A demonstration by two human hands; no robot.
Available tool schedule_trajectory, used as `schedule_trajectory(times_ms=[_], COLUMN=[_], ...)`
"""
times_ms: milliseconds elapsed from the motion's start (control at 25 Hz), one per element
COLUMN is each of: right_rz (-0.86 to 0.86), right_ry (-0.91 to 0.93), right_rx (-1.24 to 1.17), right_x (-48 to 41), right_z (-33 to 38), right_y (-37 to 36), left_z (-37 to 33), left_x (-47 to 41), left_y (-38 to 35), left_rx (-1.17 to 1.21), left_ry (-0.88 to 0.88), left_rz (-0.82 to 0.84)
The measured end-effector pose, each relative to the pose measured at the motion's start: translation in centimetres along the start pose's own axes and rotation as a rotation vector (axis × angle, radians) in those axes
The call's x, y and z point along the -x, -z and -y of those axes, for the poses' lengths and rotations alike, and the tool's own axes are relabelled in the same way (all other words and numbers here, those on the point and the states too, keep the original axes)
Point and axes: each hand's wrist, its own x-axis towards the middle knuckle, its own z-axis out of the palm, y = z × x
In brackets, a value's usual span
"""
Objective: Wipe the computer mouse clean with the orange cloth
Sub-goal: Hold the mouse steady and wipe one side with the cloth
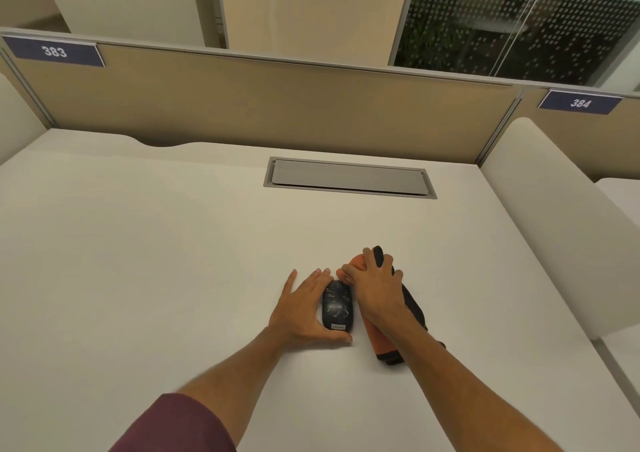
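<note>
A black computer mouse with pale smudges on its top lies on the white desk. My left hand cups it from the left, thumb at its near end and fingers along its far side. Just to the right lies the orange cloth with dark edging, partly bunched. My right hand presses down on the cloth's far end, fingers curled into the fabric; most of the cloth's middle is hidden under my hand and forearm.
A grey cable hatch is set into the desk further back. A tan partition with labels 383 and 384 closes off the rear. A white side divider stands on the right.
</note>
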Motion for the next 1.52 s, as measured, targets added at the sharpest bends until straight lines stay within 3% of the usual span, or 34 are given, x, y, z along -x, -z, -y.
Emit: schedule_trajectory(times_ms=[480,640,1000,1200,1520], right_rz=[-0.041,-0.015,-0.025,-0.046,-0.178], right_ry=[0.028,-0.089,-0.03,-0.131,0.12], right_rx=[0.004,-0.152,-0.173,-0.345,-0.442], right_x=[3.5,2.7,4.6,4.3,7.8], right_z=[-0.3,0.1,-0.7,-0.1,-0.3], right_y=[0.6,0.5,-0.7,-0.3,-3.1], left_z=[-0.2,-0.2,-0.3,-0.1,-0.3], left_x=[0.1,0.2,0.3,0.2,0.2], left_y=[0.5,0.5,0.5,0.4,0.4], left_rx=[0.018,0.02,0.031,0.025,0.024], left_ry=[-0.013,-0.015,-0.026,-0.02,-0.018], left_rz=[-0.003,0.002,-0.013,-0.004,-0.01])
